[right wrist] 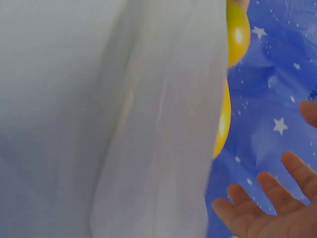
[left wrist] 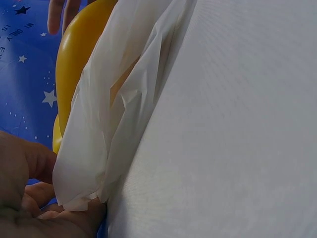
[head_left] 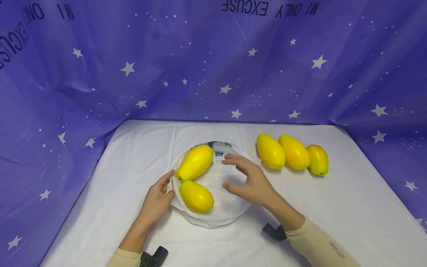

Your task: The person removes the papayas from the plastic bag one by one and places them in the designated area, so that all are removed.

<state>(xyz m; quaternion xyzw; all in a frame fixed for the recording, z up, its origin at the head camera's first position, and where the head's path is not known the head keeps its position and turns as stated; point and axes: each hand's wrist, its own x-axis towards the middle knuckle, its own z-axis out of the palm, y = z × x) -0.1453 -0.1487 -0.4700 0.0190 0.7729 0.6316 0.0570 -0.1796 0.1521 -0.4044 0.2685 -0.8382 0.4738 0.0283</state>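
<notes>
My left hand (head_left: 156,198) pinches the rim of the crumpled white plastic bag (head_left: 230,207) on the white-covered desk (head_left: 333,207). Two smooth yellow mangoes (head_left: 195,162) lie on the bag. My right hand (head_left: 250,178) hovers spread above it, holding nothing.

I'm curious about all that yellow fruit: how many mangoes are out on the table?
5. Two lie on the white plastic bag: one farther back, one nearer, by the left hand. Three sit side by side to the right. None seems hidden.
</notes>
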